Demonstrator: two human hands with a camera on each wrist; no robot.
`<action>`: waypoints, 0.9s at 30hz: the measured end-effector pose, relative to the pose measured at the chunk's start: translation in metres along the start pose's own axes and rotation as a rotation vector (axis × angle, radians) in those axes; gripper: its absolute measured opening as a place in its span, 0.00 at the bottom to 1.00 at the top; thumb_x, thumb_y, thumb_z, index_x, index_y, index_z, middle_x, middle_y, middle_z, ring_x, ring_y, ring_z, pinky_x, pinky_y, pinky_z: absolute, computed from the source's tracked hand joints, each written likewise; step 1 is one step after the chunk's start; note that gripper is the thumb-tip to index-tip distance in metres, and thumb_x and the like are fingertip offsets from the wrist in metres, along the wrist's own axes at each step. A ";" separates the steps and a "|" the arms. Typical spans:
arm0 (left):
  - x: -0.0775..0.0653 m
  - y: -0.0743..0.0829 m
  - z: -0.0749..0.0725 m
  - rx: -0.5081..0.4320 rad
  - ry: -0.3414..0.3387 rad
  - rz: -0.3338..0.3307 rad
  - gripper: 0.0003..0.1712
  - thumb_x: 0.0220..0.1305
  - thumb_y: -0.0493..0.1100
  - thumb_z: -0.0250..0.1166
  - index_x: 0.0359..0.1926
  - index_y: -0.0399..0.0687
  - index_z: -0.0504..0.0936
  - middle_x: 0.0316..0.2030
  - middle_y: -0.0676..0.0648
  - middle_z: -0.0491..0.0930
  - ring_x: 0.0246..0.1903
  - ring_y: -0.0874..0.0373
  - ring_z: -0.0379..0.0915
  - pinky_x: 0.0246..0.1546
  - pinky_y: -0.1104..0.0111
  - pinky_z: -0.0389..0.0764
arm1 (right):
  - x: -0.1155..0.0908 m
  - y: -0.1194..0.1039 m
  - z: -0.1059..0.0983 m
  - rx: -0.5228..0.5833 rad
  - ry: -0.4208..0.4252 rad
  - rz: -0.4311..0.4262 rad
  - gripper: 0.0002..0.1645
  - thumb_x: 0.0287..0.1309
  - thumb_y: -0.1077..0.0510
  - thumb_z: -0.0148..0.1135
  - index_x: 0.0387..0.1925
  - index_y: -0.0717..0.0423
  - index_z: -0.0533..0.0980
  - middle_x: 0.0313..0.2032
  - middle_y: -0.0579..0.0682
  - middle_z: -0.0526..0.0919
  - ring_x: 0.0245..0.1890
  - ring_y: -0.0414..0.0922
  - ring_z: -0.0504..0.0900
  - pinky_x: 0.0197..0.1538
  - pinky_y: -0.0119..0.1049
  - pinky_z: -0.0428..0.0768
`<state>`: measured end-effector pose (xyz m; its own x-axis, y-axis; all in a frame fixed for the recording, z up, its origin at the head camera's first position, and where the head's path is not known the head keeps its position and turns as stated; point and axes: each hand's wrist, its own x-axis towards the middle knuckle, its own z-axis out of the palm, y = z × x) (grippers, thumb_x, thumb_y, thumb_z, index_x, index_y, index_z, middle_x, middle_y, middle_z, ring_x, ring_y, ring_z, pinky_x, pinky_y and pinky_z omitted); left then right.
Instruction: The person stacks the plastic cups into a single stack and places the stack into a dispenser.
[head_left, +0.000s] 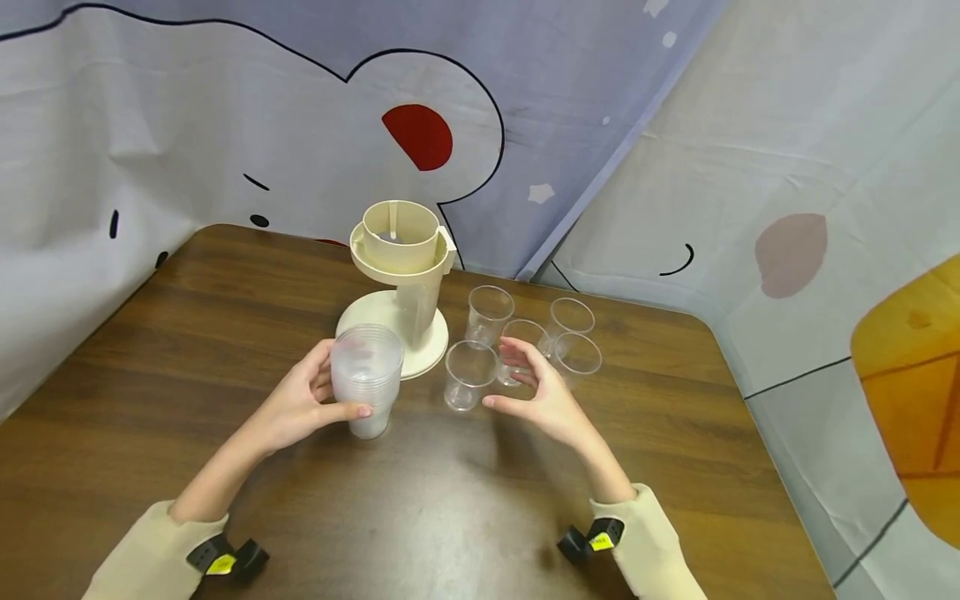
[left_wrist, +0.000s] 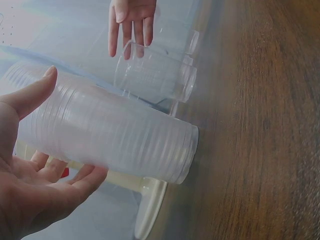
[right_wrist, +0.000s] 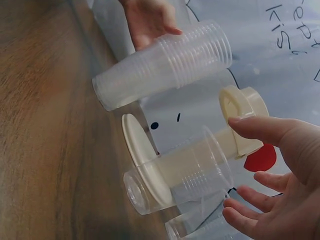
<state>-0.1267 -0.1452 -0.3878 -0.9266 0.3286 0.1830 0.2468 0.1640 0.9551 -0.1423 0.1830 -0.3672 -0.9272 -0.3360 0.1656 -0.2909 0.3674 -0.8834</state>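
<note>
My left hand holds a stack of nested clear plastic cups, thumb on the near side and fingers round the far side. The stack is upright, with its base at or close to the tabletop; I cannot tell if it touches. My right hand has its thumb and fingers spread, just right of a single clear cup. In the right wrist view a gap shows between the fingers and that cup. Several more single cups stand upright behind and beside the right hand.
A cream-coloured stand with a ring-shaped top holder and round base stands behind the stack. The brown wooden table ends at a printed cloth backdrop at the back and sides.
</note>
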 end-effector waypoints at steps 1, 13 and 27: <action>0.000 0.000 0.000 0.001 0.000 0.003 0.40 0.49 0.34 0.74 0.61 0.39 0.62 0.54 0.42 0.71 0.48 0.70 0.75 0.48 0.76 0.78 | 0.000 0.000 0.001 0.000 -0.005 0.001 0.48 0.44 0.66 0.74 0.67 0.61 0.60 0.63 0.64 0.69 0.64 0.56 0.68 0.65 0.52 0.70; 0.000 0.001 -0.001 0.000 -0.002 -0.008 0.40 0.49 0.34 0.74 0.61 0.40 0.62 0.54 0.42 0.71 0.48 0.69 0.75 0.48 0.76 0.78 | 0.003 0.005 0.010 -0.019 -0.050 0.022 0.49 0.46 0.65 0.73 0.67 0.64 0.58 0.63 0.64 0.69 0.64 0.59 0.68 0.64 0.53 0.71; 0.000 0.002 0.000 -0.005 -0.003 0.005 0.40 0.50 0.34 0.74 0.61 0.39 0.62 0.54 0.41 0.71 0.48 0.69 0.75 0.48 0.76 0.78 | 0.013 0.019 0.019 0.054 -0.064 0.108 0.47 0.50 0.68 0.69 0.68 0.66 0.55 0.65 0.67 0.66 0.63 0.62 0.68 0.65 0.53 0.69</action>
<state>-0.1263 -0.1451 -0.3862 -0.9246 0.3319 0.1871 0.2499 0.1575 0.9554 -0.1554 0.1694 -0.3900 -0.9351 -0.3520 0.0415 -0.1754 0.3577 -0.9172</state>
